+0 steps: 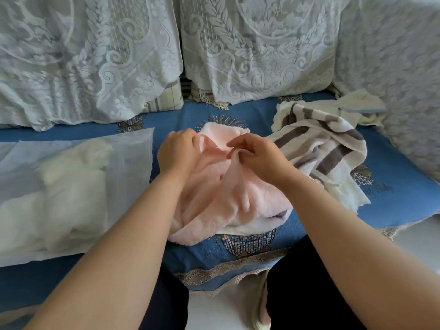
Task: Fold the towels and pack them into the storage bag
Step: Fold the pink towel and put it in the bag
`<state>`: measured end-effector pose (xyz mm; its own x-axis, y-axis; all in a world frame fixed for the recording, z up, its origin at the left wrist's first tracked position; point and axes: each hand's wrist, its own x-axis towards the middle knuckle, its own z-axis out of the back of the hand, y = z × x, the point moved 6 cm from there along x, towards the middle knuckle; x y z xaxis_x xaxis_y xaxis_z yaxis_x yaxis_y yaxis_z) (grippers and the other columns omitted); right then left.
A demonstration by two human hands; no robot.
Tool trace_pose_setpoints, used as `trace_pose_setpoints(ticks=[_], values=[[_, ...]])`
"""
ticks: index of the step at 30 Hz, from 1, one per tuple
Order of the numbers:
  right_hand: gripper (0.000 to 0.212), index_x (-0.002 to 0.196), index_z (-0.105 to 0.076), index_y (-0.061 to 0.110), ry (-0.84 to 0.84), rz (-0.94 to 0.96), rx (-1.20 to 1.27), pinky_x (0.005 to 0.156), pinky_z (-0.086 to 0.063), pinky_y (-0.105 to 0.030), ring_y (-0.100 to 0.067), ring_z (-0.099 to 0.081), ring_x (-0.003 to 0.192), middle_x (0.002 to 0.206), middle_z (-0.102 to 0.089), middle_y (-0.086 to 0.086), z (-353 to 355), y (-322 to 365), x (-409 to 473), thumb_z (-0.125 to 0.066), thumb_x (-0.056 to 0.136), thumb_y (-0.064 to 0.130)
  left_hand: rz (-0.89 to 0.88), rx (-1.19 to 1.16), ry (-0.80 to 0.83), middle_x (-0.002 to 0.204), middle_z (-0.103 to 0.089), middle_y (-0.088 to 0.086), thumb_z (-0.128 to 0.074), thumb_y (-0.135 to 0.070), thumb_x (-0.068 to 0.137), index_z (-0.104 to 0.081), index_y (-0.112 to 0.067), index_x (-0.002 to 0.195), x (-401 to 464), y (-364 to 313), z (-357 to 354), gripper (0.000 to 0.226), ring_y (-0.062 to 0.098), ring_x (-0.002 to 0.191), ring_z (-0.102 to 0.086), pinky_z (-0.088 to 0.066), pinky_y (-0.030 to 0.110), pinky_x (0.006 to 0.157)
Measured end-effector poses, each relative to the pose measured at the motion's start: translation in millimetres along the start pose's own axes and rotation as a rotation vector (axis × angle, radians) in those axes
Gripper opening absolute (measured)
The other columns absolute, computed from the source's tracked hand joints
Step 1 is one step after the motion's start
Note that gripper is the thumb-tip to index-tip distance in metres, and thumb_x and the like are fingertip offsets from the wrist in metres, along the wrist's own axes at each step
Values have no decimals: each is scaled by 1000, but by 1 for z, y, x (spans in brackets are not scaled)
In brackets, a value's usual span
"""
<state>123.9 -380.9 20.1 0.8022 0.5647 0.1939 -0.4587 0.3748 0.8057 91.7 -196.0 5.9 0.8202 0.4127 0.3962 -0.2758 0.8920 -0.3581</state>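
Note:
A crumpled pink towel [221,198] lies in the middle of the blue sofa seat [392,194]. My left hand [177,152] grips its far left part and my right hand [258,154] pinches a fold near its top. To the right lies an unfolded white towel with grey-brown stripes [326,148], partly under the pink one. A cream towel [357,103] is bunched behind it. At the left lies a translucent white storage bag [133,148] with white towels [71,177] inside.
Two back cushions under white lace covers [250,48] stand behind the seat, and a lace-covered armrest [400,75] rises at the right. The seat's front edge has a lace trim [226,272]. My dark-clothed legs show below.

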Motion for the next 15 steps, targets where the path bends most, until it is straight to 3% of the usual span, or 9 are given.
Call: trace_pose_setpoints(ticks=[1,3,6,8,10,15], values=[[22,98,-70,15,17,-2,2,73,-44,-14,2,-60,78,83,-68,10,-3,3,-1,-55,87,3,2,-102,-20,76,-60,1,-43,-26,94,-59,-15,76,-2,-7,10,26,25,76,-51,-29,30,53],[16,93,-73,16,14,41,-53,73,-42,-23,2,-56,72,78,-62,18,-9,11,-5,-61,86,10,54,-324,92,67,-54,-10,-44,-31,94,-49,-26,66,-10,-17,17,28,11,65,-49,-28,27,50],[12,92,-74,19,-146,184,-210,78,-47,-40,-13,-59,92,112,-59,6,-7,32,-16,-64,84,16,80,-538,276,75,-61,-12,-46,-34,96,-54,-33,72,-30,-25,16,26,-3,70,-54,-37,22,57],[13,91,-75,22,-157,258,-419,86,-46,-49,-21,-50,116,139,-48,2,-11,44,-22,-64,85,26,94,-586,240,74,-62,-14,-48,-32,96,-55,-34,73,-38,-26,26,24,-5,69,-54,-37,20,58],[19,87,-77,21,-147,293,-601,97,-39,-50,-28,-39,131,148,-41,2,-23,50,-28,-62,86,33,84,-531,129,67,-58,-15,-49,-32,95,-52,-31,72,-41,-24,41,23,-2,63,-53,-35,21,55],[38,85,-74,12,-273,133,-587,99,-39,-51,-31,-45,128,145,-46,-4,-26,48,-31,-43,94,33,-87,-404,-6,63,-52,-12,-53,-31,94,-61,-20,83,-57,-36,62,18,14,65,-52,-36,28,58]])
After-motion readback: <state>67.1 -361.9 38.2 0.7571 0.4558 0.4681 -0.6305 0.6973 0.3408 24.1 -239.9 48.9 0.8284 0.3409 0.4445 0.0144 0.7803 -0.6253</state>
